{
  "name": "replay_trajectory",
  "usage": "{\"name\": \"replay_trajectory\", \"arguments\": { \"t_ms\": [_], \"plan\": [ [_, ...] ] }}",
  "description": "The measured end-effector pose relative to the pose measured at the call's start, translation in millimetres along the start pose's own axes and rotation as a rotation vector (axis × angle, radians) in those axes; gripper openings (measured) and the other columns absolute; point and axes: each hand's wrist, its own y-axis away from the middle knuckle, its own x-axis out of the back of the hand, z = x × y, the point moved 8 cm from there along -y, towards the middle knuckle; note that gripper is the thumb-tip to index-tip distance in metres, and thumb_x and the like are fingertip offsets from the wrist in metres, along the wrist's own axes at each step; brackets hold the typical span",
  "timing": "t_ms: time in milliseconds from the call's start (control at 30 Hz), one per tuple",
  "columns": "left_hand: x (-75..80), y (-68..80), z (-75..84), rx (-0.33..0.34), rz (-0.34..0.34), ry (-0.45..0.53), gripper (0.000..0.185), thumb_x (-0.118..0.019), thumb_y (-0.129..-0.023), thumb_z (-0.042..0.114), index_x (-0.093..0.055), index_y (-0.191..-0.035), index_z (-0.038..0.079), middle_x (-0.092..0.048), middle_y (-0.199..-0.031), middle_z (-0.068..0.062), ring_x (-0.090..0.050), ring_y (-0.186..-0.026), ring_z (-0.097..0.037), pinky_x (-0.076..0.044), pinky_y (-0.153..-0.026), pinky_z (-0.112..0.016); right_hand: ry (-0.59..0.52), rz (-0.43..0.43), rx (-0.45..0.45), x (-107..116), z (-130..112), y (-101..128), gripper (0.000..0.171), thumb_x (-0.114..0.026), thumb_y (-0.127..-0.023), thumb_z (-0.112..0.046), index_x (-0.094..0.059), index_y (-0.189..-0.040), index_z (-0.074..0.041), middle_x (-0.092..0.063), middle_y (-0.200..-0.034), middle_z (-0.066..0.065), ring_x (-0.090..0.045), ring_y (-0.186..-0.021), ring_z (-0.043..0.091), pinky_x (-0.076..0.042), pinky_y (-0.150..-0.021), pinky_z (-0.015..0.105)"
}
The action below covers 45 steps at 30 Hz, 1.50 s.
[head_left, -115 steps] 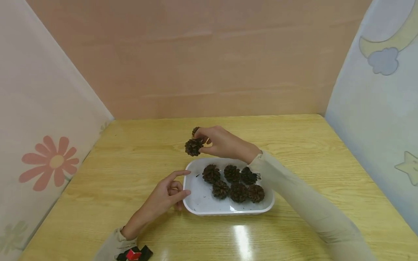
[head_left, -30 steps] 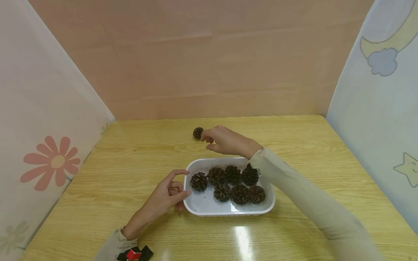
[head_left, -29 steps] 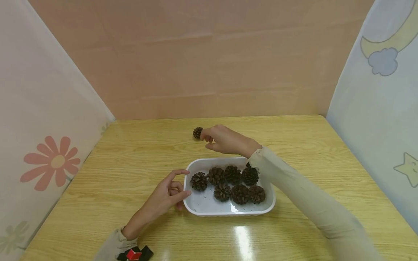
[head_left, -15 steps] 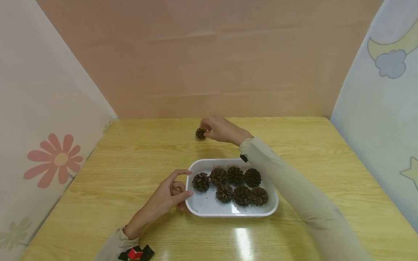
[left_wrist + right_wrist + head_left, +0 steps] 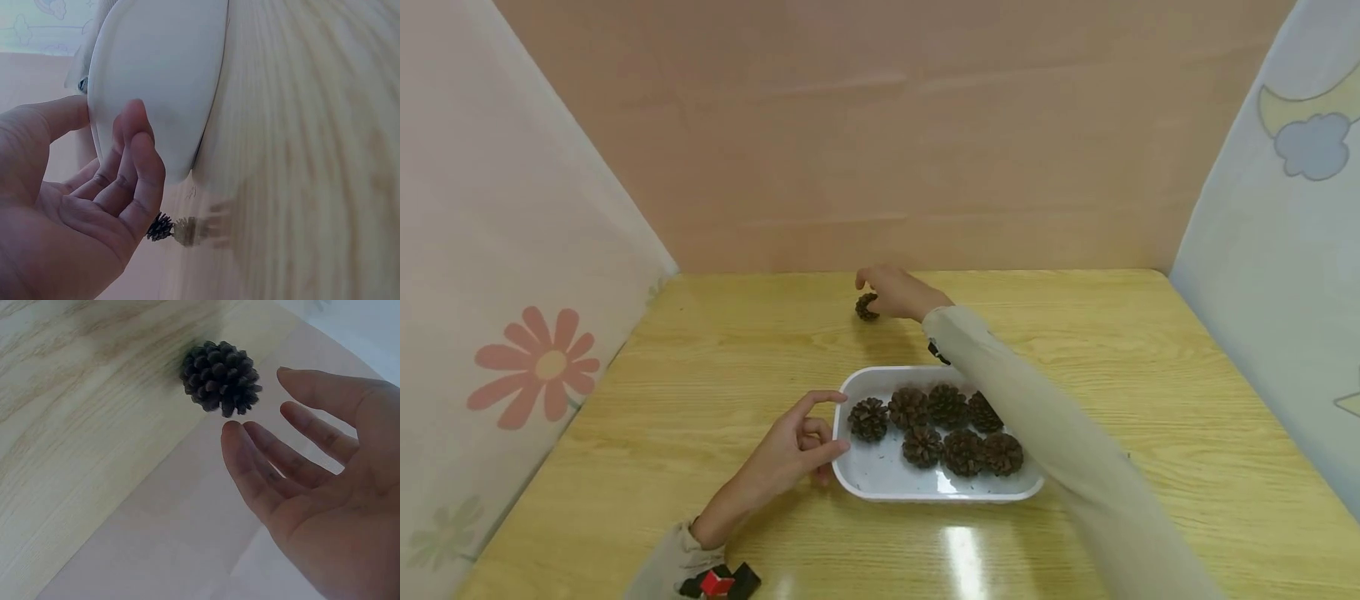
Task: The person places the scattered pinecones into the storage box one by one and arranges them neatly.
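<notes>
A small brown pine cone (image 5: 866, 307) lies on the table near its back edge. My right hand (image 5: 898, 293) is beside it with fingers spread; in the right wrist view, a gap shows between the fingertips and the pine cone (image 5: 220, 379). My left hand (image 5: 793, 442) touches the left rim of a white tray (image 5: 880, 493) with thumb and index finger, the other fingers bent loosely outside its wall (image 5: 159, 69). Several dark brown pine cones (image 5: 922, 447) lie in the tray in two rough rows. My right sleeve hides part of the tray's right side.
The wooden table (image 5: 722, 350) extends around the tray. A plain backdrop (image 5: 887, 150) rises behind it, with printed cloth walls on the left (image 5: 535, 208) and right (image 5: 1277, 275). My right sleeve (image 5: 1037, 408) crosses above the tray's right end.
Between the oldest frame and a second ago, my right hand released one pine cone into the tray's left side. Since then it has moved back to the lone cone, fingers spreading. My left hand stays put.
</notes>
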Motion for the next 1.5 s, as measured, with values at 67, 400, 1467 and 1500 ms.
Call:
{"name": "replay_trajectory", "arguments": {
  "t_ms": [67,400,1467,1500],
  "plan": [
    [-0.9,-0.5,-0.1,0.002,-0.003,0.002,0.061,-0.070,-0.095,0.014,-0.038,-0.147,0.008,-0.062,-0.086,-0.029,-0.065,-0.058,-0.029,-0.058,-0.053,-0.046,0.037,-0.012,-0.002,-4.2,0.6,-1.5,0.038,-0.060,-0.099,-0.007,-0.054,-0.136,-0.006,-0.054,-0.138,0.013,-0.053,-0.125,0.029,-0.049,-0.099,0.041],
    [-5.2,-0.1,4.0,-0.008,-0.016,-0.007,0.059,-0.070,-0.095,0.013,-0.039,-0.146,0.010,-0.063,-0.085,-0.025,-0.065,-0.058,-0.032,-0.057,-0.051,-0.045,0.107,0.000,0.035,-15.5,3.8,-2.3,0.035,-0.054,-0.097,0.004,-0.057,-0.131,-0.002,-0.062,-0.124,0.014,-0.060,-0.104,0.025,-0.049,-0.082,0.035],
    [-2.8,-1.4,2.6,-0.012,-0.026,0.008,0.059,-0.068,-0.096,0.012,-0.038,-0.146,0.007,-0.060,-0.086,-0.029,-0.065,-0.057,-0.033,-0.057,-0.051,-0.048,0.047,0.055,0.047,1.8,2.3,7.6,0.036,-0.064,-0.098,-0.009,-0.053,-0.133,-0.007,-0.057,-0.131,0.013,-0.057,-0.118,0.028,-0.051,-0.095,0.041],
    [-2.8,-1.6,2.6,-0.012,-0.024,0.007,0.059,-0.068,-0.096,0.012,-0.038,-0.146,0.007,-0.060,-0.086,-0.029,-0.065,-0.057,-0.033,-0.057,-0.051,-0.048,0.050,0.057,0.049,3.2,2.0,8.6,0.035,-0.064,-0.098,-0.010,-0.053,-0.132,-0.007,-0.058,-0.130,0.013,-0.058,-0.116,0.028,-0.052,-0.094,0.040]
  ]
}}
